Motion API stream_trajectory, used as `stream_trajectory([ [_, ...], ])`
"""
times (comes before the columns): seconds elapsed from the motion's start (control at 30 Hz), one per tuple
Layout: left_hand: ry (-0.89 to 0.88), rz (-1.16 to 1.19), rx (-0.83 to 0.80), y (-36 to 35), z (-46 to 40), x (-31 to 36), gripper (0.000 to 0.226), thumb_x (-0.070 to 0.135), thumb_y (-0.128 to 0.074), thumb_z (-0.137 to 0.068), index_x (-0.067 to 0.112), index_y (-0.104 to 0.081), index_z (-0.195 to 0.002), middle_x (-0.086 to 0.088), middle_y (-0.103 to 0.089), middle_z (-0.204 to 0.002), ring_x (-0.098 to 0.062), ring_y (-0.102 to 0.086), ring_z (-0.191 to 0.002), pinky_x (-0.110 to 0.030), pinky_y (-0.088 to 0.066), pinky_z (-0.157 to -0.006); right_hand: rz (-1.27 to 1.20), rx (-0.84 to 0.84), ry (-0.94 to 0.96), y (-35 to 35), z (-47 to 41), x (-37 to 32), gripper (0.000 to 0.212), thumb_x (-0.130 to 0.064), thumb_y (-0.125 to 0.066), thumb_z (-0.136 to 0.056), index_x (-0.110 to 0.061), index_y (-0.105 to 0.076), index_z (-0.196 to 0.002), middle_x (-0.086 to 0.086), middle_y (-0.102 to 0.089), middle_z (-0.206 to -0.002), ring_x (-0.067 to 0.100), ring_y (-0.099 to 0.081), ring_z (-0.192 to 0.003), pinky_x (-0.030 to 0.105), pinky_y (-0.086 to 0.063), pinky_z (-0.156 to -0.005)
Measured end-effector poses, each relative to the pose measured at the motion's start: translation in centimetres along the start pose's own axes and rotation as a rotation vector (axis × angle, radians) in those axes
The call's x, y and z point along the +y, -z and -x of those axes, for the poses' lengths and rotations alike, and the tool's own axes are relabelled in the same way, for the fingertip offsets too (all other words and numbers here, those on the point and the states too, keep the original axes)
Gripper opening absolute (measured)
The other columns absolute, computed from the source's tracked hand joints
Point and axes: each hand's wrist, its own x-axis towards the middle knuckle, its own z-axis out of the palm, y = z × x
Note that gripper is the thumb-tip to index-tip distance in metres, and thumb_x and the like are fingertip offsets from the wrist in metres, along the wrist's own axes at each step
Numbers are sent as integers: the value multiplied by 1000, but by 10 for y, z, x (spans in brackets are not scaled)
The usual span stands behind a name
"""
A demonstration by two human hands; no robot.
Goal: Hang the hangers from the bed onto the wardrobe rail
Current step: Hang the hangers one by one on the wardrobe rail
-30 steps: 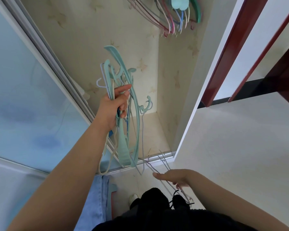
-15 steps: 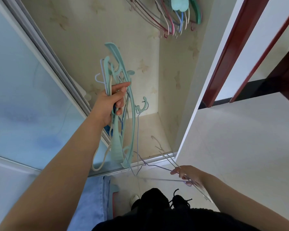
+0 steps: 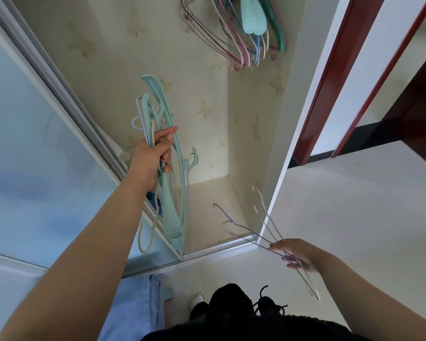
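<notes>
Down by the person's hip, the right hand [image 3: 296, 254] is pinching two or three thin wire hangers, lilac and pale [image 3: 268, 232], with their hooks pointing forward into the open wardrobe; separating them this way probably leaves them ready to lift and hook on without snagging the rest. Further out, the left hand [image 3: 155, 158] is clamping its fingers round a thick bunch of mint-green plastic and thin wire hangers [image 3: 169, 183], dangling over the sliding-door track, seemingly as a reserve to draw from. Beyond, the cream patterned wardrobe interior [image 3: 182, 70] is standing open. Highest and farthest, a row of pink, white, blue and green hangers already hung [image 3: 244, 38] is crowding the top; the rail itself is out of view.
</notes>
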Motion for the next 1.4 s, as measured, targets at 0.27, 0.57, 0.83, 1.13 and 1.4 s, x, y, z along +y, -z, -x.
stream_trajectory([
  [0.27, 82, 106, -21, 2, -33, -6, 21, 20, -58, -96, 21, -69, -113, 1, -44, -56, -8, -32, -45, -19, -30, -38, -130, 52, 156, -19, 4, -36, 48, -45, -72, -58, -15, -64, -95, 5, -55, -89, 22, -48, -81, 26, -38, -64],
  [0.57, 221, 154, 199, -18, -60, -44, 34, 18, -71, -86, 9, -64, -118, -8, -71, -105, -6, -54, -49, -20, -42, -41, -167, 194, 506, -97, 13, -171, 20, -15, -57, -92, -14, -67, -75, -9, -59, -76, 8, -50, -73, 18, -36, -62],
  [0.83, 287, 310, 110, -15, -96, -16, 30, 16, -72, -85, 16, -67, -115, -4, -73, -96, -13, -52, -58, -21, -47, -49, 45, 220, 709, -140, 38, -275, 18, -15, -55, -90, -18, -66, -76, -9, -61, -70, 4, -55, -65, 16, -41, -60],
  [1.13, 113, 342, 154, -1, -158, 56, 28, 7, -74, -79, 23, -72, -102, -10, -70, -97, -16, -43, -55, -27, -44, -58, 30, 158, 794, -107, 73, -383, 28, -50, -57, -88, -25, -69, -94, -10, -69, -108, 20, -58, -102, 33, -47, -86],
  [1.4, 81, 297, 161, 9, -182, 100, 30, 11, -76, -80, 17, -70, -108, -5, -64, -88, -16, -46, -59, -23, -47, -51, -59, 134, 808, -74, 98, -515, 41, -57, -52, -87, -19, -65, -97, 2, -72, -109, 29, -60, -92, 32, -47, -76],
])
